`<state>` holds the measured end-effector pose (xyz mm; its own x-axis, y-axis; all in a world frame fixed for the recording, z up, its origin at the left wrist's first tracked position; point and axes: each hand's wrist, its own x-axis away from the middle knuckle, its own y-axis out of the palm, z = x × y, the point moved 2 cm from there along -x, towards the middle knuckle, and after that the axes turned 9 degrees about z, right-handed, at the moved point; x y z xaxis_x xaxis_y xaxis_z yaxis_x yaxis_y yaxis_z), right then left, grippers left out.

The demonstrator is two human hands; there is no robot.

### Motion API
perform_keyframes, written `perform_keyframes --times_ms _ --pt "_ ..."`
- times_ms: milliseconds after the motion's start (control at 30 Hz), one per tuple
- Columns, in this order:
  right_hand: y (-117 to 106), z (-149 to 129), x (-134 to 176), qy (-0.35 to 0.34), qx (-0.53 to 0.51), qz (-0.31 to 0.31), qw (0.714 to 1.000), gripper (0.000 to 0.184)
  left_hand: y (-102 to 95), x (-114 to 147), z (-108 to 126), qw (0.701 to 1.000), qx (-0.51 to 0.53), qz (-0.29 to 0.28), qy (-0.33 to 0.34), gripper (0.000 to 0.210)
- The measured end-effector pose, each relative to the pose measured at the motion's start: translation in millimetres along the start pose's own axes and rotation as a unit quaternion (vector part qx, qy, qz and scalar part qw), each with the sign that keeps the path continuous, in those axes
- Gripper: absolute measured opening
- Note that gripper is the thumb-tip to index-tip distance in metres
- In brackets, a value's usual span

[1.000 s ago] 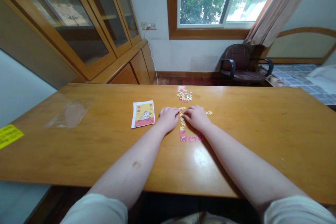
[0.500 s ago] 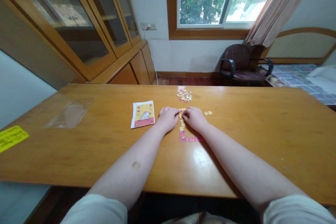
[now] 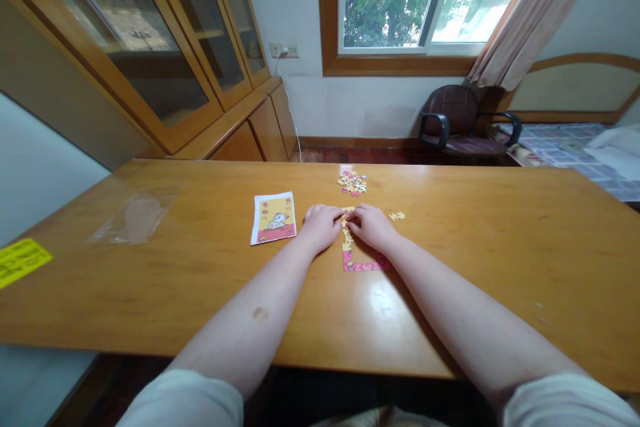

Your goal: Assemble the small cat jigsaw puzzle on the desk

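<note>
On the table lies a partly joined jigsaw puzzle frame (image 3: 349,260), with a pink bottom row and a yellow left column. My left hand (image 3: 323,223) rests at the upper left of that column, fingers stretched toward its edge and holding nothing visible. My right hand (image 3: 371,225) is on the column's upper part, its fingers bent and pinched on a yellow puzzle piece (image 3: 350,217) that they largely cover. Part of the puzzle's right side is hidden under my right hand and forearm. A few yellow pieces (image 3: 397,216) sit just right of this hand.
Beyond my hands is a pile of loose puzzle pieces (image 3: 353,183). To the left lie a picture sheet (image 3: 273,218) with a white cartoon animal and a clear plastic bag (image 3: 137,217). A yellow label (image 3: 23,261) is at the table's left edge. An armchair (image 3: 453,120) stands behind the table (image 3: 475,267).
Both hands stay at the puzzle's upper left, with only a slight shift of the right fingers. The view has moved very slightly.
</note>
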<state>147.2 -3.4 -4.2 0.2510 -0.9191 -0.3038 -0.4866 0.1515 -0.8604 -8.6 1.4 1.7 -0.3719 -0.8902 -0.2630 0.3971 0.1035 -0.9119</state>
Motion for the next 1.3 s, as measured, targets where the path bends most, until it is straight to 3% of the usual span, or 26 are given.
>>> perform_keyframes --times_ms 733,1000,1300 --pt "-4 0 1 -0.016 0.030 0.044 0.998 0.021 -3.1 1 1 1.000 0.009 0.008 0.013 0.035" --pt "-9 11 8 -0.099 -0.062 -0.029 0.993 0.020 -3.0 0 -2 1.000 0.007 0.010 0.003 0.031" --pt "-6 3 5 -0.061 -0.046 -0.036 0.996 0.013 -7.2 -1 0 1.000 0.008 0.002 -0.008 0.027"
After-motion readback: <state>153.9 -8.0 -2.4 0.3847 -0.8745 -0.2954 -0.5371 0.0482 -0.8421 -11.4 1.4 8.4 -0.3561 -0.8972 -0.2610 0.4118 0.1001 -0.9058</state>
